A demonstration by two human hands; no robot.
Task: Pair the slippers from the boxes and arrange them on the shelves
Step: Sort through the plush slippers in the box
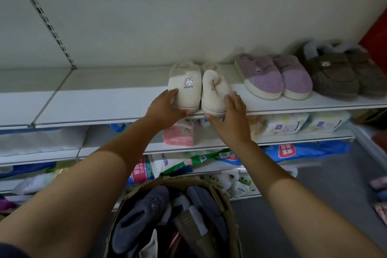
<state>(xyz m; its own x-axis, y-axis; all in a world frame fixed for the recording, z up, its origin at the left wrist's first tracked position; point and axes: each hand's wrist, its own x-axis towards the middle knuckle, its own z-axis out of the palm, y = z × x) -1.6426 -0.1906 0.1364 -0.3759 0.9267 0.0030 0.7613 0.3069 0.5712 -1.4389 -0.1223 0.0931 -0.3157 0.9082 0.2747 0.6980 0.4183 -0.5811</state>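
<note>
The left hand (pixel 165 109) curls round the toe of the left slipper (pixel 185 88), and beside it the right hand (pixel 230 119) clasps the right slipper (pixel 215 90), fingers over the toe and thumb at the sole. Both toes sit at the shelf (pixel 104 107) lip, left of the purple pair (pixel 272 75). Released there, they could tip into the box (pixel 228 201) below, and their differing patches suggest a mismatched pair.

Dim light; white back panel (pixel 188 16) w/ slotted upright (pixel 46 21), grey floor (pixel 335 184).
</note>
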